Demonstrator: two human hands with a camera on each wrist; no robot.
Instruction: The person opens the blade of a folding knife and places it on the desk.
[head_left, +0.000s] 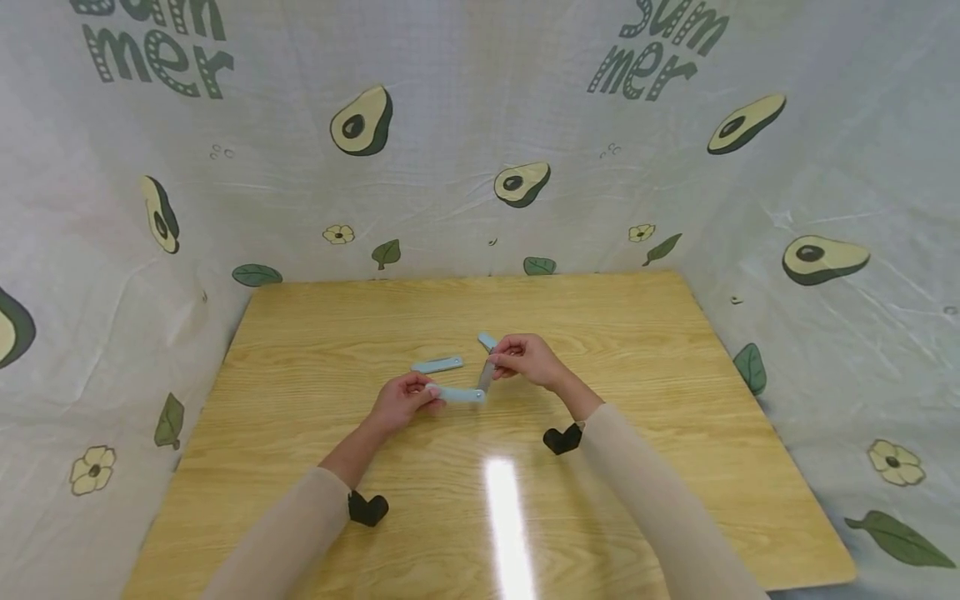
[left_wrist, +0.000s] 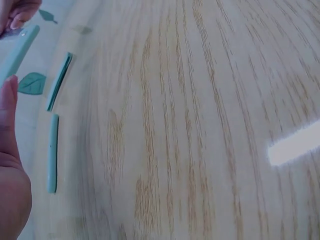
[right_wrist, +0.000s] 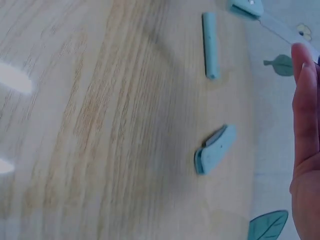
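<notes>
A folding knife is held between my two hands, clear of the table in the wrist views. My left hand (head_left: 399,405) grips its light blue handle (head_left: 457,394), thumb lying along it. With thumb and fingers, my right hand (head_left: 529,360) pinches the silvery blade (head_left: 486,377), which stands partly swung out from the handle at the pivot. Behind the left hand lies a second light blue folding knife (head_left: 437,365), folded. A third folded one (right_wrist: 216,149) lies on the table near the right hand, partly hidden by it in the head view.
The wooden table (head_left: 337,325) carries a bright light reflection at its front middle. Curtain-like cloth (head_left: 450,100) printed with avocados and leaves surrounds its back and sides. Black pieces (head_left: 367,508) show at both wrists.
</notes>
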